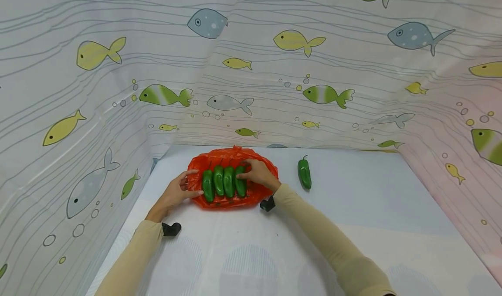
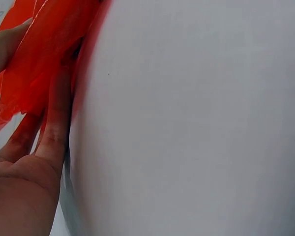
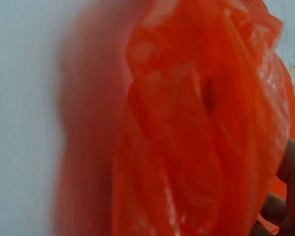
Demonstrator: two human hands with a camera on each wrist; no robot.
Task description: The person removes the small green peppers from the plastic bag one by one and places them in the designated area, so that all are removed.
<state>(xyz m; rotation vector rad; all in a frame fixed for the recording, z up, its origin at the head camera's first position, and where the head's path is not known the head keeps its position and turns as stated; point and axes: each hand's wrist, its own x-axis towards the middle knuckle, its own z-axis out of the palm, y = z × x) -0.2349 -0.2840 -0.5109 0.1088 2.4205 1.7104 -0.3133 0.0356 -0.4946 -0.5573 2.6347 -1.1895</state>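
Observation:
Several green chili peppers (image 1: 218, 180) lie side by side, stems away from me, on a red plastic bag (image 1: 219, 205) spread into an oval. My right hand (image 1: 260, 174) reaches over the bag's right side and holds the rightmost pepper (image 1: 241, 187) between thumb and fingers. At the left end, my left hand (image 1: 174, 194) grips the edge of the bag, its thumb tip close to the leftmost pepper (image 1: 208, 187). In the left wrist view, red film lies between the thumb and the fingers (image 2: 54, 128). Bag folds hide the peppers in both wrist views.
One more green chili pepper (image 1: 304, 173) lies alone on the white table (image 1: 353, 200), right of the bag. Fish-patterned sheeting (image 1: 274, 78) rises behind the table and along both sides. Dark wrist-camera mounts (image 1: 171, 229) stick out from both wrists.

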